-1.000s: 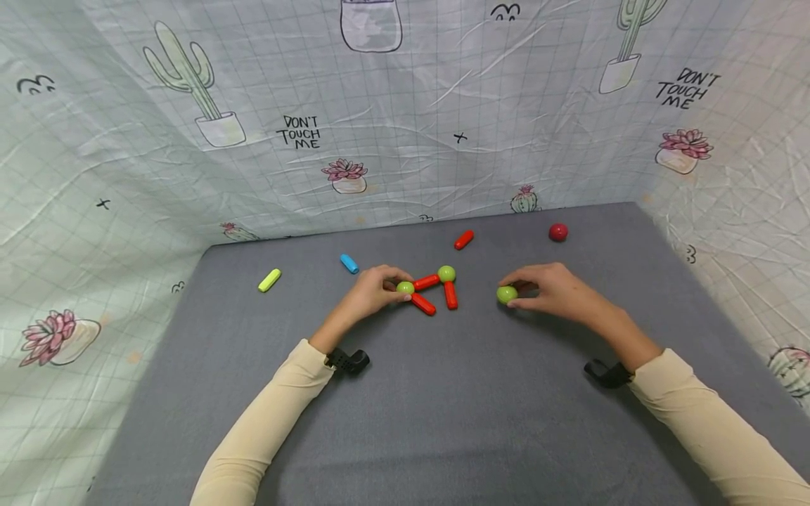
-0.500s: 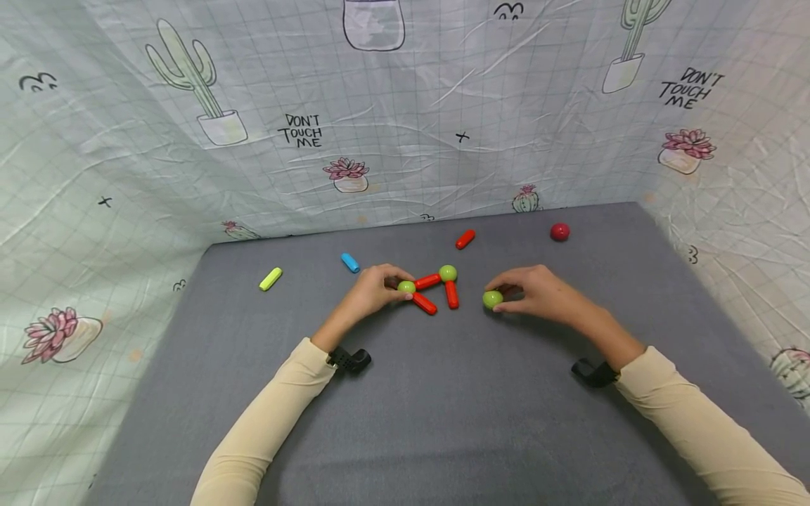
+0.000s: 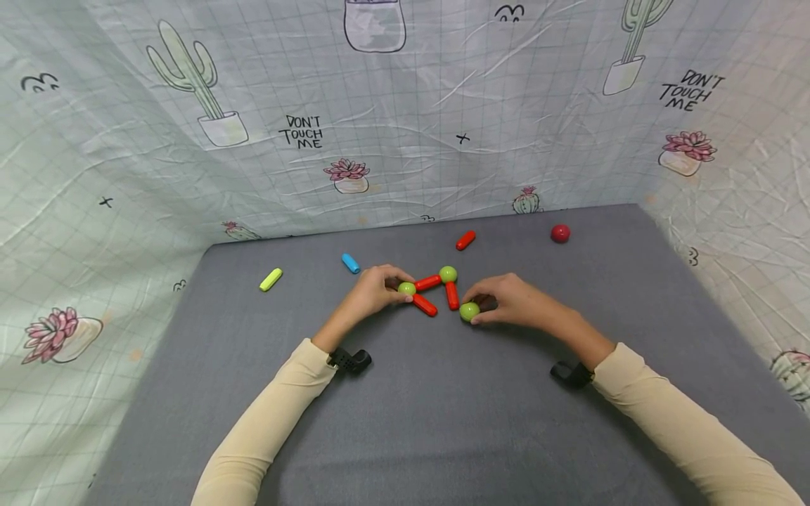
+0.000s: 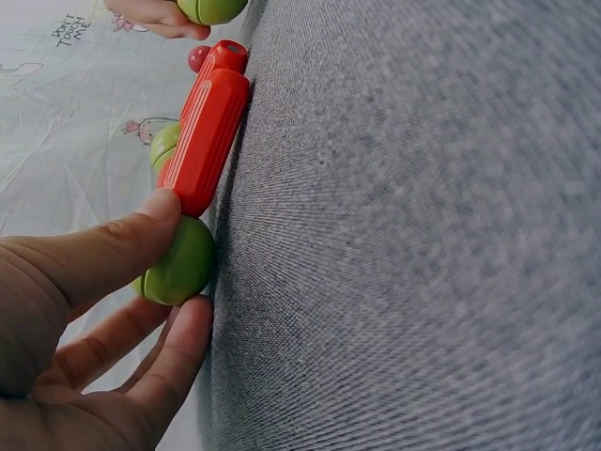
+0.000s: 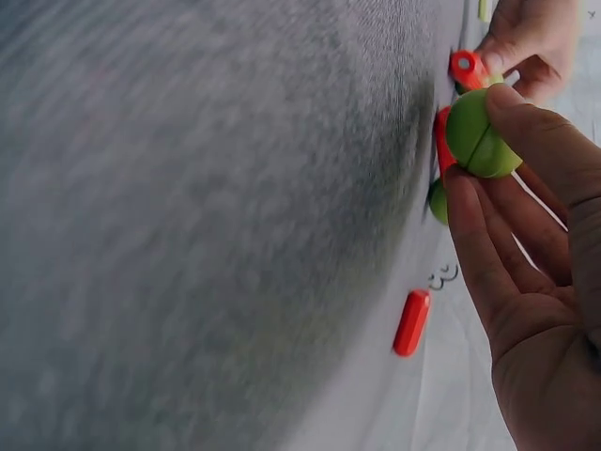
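Observation:
My left hand pinches a green ball between thumb and fingers, low at the grey surface. Two red rods fan out from this ball. The upper one runs to a second green ball, from which another red rod points toward me. My right hand pinches a third green ball with a seam across it. In the head view that ball is just right of the free end of the red rod pointing toward me.
A loose red rod and a dark red ball lie toward the back of the grey table. Off to the left are a blue rod and a yellow-green rod. A printed cloth hangs behind.
My right hand has moved left and slightly toward me with its green ball, closer to the joined rods. The left hand has kept its place and its hold.

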`<state>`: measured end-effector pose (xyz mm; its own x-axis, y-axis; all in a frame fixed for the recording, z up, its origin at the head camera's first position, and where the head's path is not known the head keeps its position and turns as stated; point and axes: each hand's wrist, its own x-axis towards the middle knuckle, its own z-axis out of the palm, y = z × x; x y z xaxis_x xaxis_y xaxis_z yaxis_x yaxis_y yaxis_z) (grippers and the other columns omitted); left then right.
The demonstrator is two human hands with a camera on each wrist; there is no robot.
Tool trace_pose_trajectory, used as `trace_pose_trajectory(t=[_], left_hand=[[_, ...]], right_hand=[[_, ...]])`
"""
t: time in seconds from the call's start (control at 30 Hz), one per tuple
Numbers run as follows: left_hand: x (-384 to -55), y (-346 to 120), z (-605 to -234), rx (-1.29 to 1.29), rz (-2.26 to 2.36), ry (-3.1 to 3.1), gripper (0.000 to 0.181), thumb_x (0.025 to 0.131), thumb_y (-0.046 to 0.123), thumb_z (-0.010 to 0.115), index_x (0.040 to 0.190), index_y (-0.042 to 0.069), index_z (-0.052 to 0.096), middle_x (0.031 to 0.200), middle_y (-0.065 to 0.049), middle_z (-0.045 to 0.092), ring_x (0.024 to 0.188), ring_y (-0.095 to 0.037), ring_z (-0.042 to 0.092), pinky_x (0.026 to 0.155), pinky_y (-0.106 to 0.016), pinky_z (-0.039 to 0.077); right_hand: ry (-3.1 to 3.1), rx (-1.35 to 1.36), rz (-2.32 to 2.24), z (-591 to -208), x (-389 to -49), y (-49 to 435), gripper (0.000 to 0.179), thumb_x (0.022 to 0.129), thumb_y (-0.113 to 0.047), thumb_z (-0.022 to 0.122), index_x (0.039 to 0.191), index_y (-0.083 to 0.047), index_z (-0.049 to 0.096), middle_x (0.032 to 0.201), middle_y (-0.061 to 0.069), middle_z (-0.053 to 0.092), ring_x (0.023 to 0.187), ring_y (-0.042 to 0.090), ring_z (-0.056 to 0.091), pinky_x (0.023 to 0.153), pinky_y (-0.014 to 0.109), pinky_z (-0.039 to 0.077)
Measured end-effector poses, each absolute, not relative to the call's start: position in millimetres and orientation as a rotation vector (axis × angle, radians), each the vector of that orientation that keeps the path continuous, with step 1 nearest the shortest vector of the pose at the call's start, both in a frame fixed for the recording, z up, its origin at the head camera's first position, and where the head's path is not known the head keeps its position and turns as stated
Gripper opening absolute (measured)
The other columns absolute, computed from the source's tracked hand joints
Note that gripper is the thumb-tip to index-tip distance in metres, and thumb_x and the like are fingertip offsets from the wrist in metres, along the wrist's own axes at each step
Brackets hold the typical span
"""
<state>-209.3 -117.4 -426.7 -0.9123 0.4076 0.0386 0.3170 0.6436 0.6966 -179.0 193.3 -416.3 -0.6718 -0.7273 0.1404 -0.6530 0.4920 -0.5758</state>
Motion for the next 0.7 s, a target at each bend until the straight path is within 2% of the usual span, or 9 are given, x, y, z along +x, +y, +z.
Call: trace_pose_trajectory(t=[0.7], left_hand=[[-209.0, -117.9, -427.0, 0.62, 1.126, 2.74, 0.032, 0.082, 0.017, 0.087, 0.113, 0.012, 0.079, 0.111, -0.006, 0.071, 0.093, -0.019, 0.067, 0.074, -0.029, 0.054]], right_hand=[[2.513, -1.277, -0.924, -418.0, -184.4, 169.5, 0.033, 0.083, -0.013, 0.086, 0.114, -0.012, 0.074, 0.108, -0.002, 0.066, 0.093, 0.008, 0.067, 0.082, 0.026, 0.058]])
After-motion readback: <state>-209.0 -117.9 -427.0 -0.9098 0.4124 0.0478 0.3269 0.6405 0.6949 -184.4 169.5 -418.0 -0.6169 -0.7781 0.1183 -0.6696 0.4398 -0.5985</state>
